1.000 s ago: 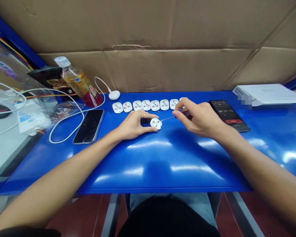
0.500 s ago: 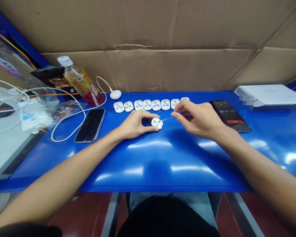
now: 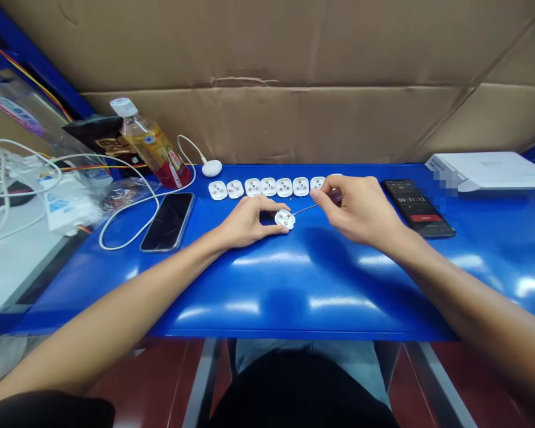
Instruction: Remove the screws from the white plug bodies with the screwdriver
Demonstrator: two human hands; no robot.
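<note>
Between the thumb and fingers of my left hand (image 3: 248, 223) is a small round white plug part (image 3: 285, 220) with brass-coloured metal pieces inside, held close to the table. My right hand (image 3: 361, 208) grips a thin screwdriver (image 3: 305, 208), its handle mostly hidden by the fingers. The metal shaft points left and its tip meets the plug part, or lies just over it. Behind both hands, several similar white plug parts (image 3: 284, 187) lie in a row on the blue table (image 3: 276, 291); the rightmost is partly covered by my right hand.
At left lie a dark phone (image 3: 168, 222), a looping white cable (image 3: 104, 229) and a tilted drink bottle (image 3: 154, 148). A white round device (image 3: 211, 168) sits by the cardboard wall (image 3: 267, 119). On the right are a phone with a running timer (image 3: 418, 208) and a white box (image 3: 494, 169).
The screwdriver tip has moved from the plug part's right edge to over its metal pieces. The camera view has shifted slightly; my left hand still holds the plug part.
</note>
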